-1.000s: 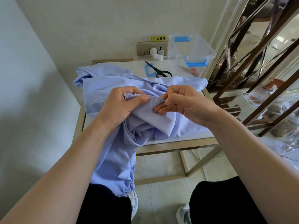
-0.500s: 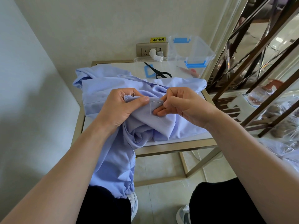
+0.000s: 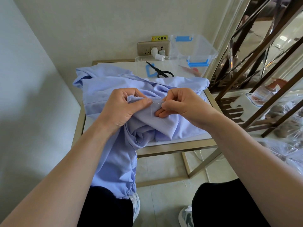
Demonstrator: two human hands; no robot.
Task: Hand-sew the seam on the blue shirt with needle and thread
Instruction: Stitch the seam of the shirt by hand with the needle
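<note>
L hand (image 3: 124, 107) is up over the table (image 3: 180, 145), fingers curled, thumb flat on top, gripping a frayed fold of the blue shirt (image 3: 113, 161). R hand (image 3: 182, 104) sits just beside it, thumb + forefinger pinching the needle (image 3: 156, 103), other fingers curled against the cloth. Needle lies approx level between the 2 hands, far end at the L thumb. White thread (image 3: 151, 109) trails down over the fabric. Shirt is heaped on the table, 1 part hanging off the front edge onto the L leg.

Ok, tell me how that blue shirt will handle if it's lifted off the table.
Likely floppy: the blue shirt bunches in folds and droops over the table edge. Probably light: the left hand holds a fold up with a pinch.
</note>
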